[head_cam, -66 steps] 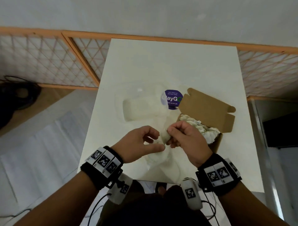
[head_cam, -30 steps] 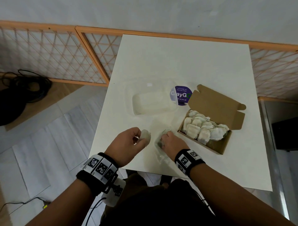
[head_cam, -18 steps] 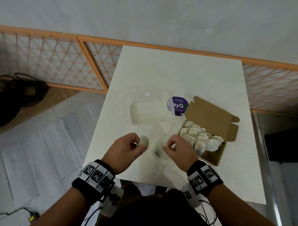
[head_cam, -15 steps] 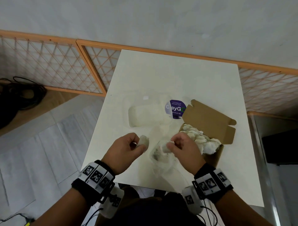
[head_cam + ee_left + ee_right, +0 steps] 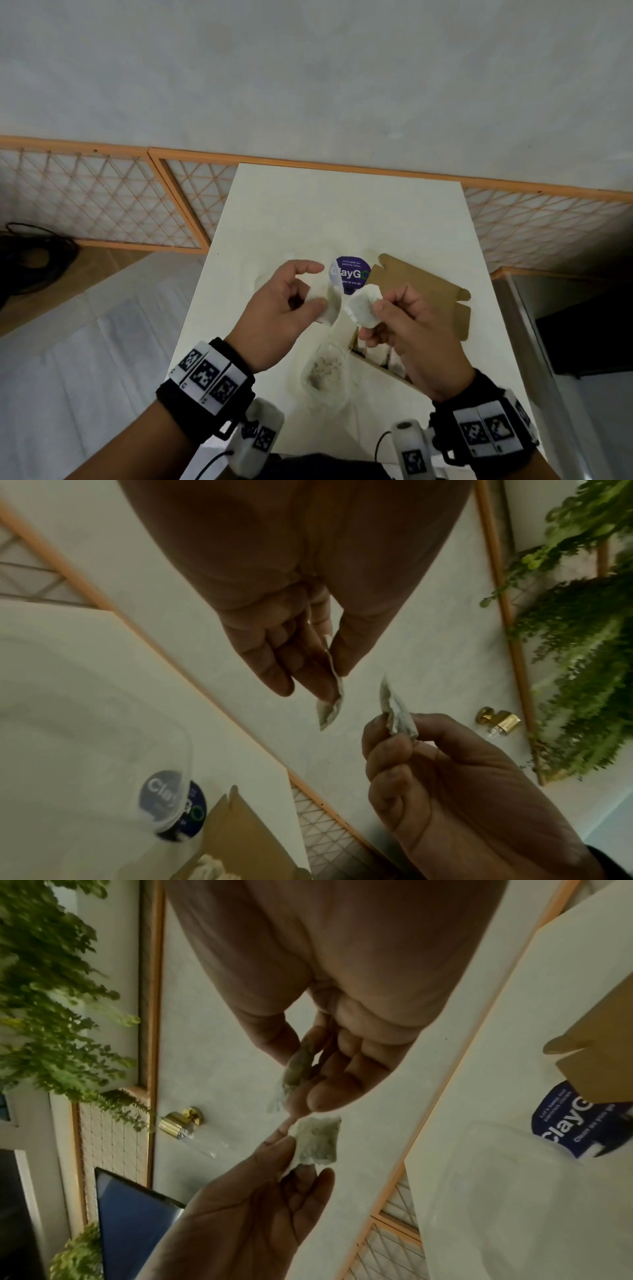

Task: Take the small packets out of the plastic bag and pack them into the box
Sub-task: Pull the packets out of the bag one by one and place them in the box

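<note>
Currently your left hand (image 5: 284,308) is raised over the table (image 5: 342,212), thumb and forefinger pinching one packet (image 5: 325,301) by its edge; the other fingers are loosely curled behind it. Your right hand (image 5: 407,329) is lifted beside it, thumb and fingertips curled onto a second packet (image 5: 363,306). The two packets are near each other, with a small gap between them, and both are clear of the tabletop. In the left wrist view the left-hand packet (image 5: 330,696) hangs edge-on below the fingertips, and the right-hand one (image 5: 397,712) sticks up from the right pinch. The right wrist view shows the same pair from the other side, the right-hand packet (image 5: 298,1074) between thumb and fingers, the left-hand one (image 5: 316,1141) facing the camera flat. The plastic bag (image 5: 325,373) lies crumpled on the table below your hands, near the front edge, with dark specks inside; whether any packets are left in it cannot be told. The box (image 5: 421,298) sits open just right of the bag, lid flap tilted back, its inside mostly hidden by your right hand. A round purple label (image 5: 349,274) shows behind the hands, touching the box flap's left edge.
</note>
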The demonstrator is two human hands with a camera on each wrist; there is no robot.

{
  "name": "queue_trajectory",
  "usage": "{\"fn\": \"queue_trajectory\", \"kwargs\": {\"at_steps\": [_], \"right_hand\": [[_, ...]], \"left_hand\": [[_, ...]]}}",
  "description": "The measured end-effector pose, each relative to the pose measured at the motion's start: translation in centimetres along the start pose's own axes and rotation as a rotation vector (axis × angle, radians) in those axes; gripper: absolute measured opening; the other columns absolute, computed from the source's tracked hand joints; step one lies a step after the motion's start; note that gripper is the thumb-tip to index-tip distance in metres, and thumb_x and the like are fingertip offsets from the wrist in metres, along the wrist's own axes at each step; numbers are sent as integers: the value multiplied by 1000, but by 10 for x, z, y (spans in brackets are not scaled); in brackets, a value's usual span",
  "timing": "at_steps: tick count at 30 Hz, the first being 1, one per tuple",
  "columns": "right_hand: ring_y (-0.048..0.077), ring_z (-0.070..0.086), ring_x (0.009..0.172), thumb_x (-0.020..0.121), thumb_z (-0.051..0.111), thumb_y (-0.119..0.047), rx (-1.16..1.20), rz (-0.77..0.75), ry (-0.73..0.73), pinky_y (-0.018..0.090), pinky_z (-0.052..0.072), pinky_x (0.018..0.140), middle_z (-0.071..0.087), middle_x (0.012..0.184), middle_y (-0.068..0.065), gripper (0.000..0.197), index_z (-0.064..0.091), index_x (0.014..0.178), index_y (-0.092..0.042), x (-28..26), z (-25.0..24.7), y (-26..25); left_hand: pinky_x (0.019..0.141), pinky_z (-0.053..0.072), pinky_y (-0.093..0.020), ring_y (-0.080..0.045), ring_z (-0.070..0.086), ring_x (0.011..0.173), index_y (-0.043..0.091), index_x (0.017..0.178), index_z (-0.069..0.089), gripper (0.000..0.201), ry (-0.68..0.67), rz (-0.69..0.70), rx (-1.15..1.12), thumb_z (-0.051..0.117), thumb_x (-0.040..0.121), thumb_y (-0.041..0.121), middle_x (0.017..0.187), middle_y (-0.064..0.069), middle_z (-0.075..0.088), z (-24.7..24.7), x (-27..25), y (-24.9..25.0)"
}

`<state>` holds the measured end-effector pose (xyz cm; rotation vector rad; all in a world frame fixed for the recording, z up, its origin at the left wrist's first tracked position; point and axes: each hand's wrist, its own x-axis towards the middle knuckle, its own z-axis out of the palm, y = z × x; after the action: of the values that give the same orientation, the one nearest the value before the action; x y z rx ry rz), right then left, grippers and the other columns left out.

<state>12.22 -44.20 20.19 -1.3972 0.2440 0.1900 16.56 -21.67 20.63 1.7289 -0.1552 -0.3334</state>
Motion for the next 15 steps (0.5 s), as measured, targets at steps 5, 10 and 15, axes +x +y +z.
{"fn": "queue_trajectory", "kwargs": {"at_steps": [5,10,15], "right_hand": [[29,67,70,100,65,-16,70,-35,-36,35,54,61,71,85,22,13,57,94,-9,0,2,-10],[24,62,64,99,67,-15,-19,-79,-57,36,49,58,68,87,21,9,63,91,-17,4,6,-8],[23,64,65,101,66,-11,-100,-95,-56,40,50,63,67,80,13,8,61,95,-13,8,8,-3]], "left_hand": [[81,56,-45,-35,66,83,21,111,69,22,-86,142,69,56,102,6,88,-9,72,3,7,16],[85,54,-26,-15,70,90,18,90,77,31,-125,78,74,47,89,12,95,1,78,2,9,31],[77,53,-33,-20,64,77,19,84,76,25,-118,55,49,64,99,36,84,-9,73,0,8,32]]}}
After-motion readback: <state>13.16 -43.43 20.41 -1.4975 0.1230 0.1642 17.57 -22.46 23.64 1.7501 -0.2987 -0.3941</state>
